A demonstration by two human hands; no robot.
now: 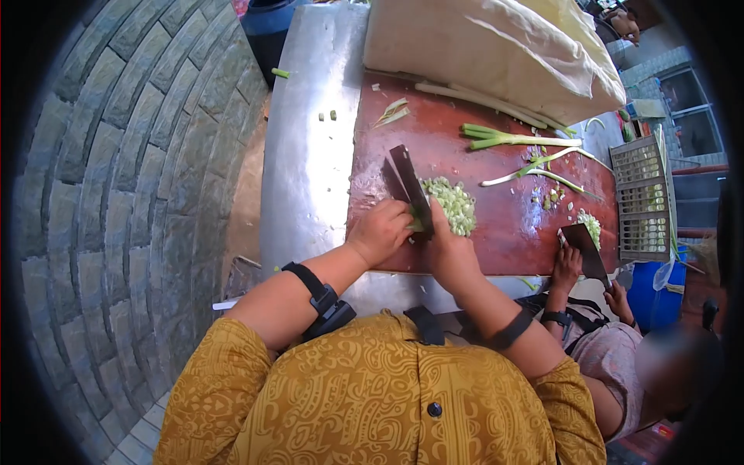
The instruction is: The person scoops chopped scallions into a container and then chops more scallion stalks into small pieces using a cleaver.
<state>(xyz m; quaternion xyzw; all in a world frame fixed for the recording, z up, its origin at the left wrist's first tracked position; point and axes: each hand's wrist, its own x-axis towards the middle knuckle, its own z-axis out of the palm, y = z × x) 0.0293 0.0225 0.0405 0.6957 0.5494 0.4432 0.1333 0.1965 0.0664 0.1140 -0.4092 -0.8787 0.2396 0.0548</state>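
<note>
My right hand point(452, 252) grips a cleaver point(411, 184), its dark blade on edge and pointing away from me. Close against the blade's left side, my left hand point(380, 231) has its fingers curled over a green onion point(417, 224), of which only a small bit shows. Just right of the blade lies a heap of chopped green onion point(456, 208), pale green and white. Both hands are over the reddish-brown cutting board point(496, 252).
Whole green onions point(515, 140) lie on the board's far right. A co-worker's hand point(566, 267) and second cleaver point(587, 249) are at its right end. A white cloth-covered bulk point(488, 46) stands behind, a plastic crate point(642, 201) right, a brick wall point(139, 194) left.
</note>
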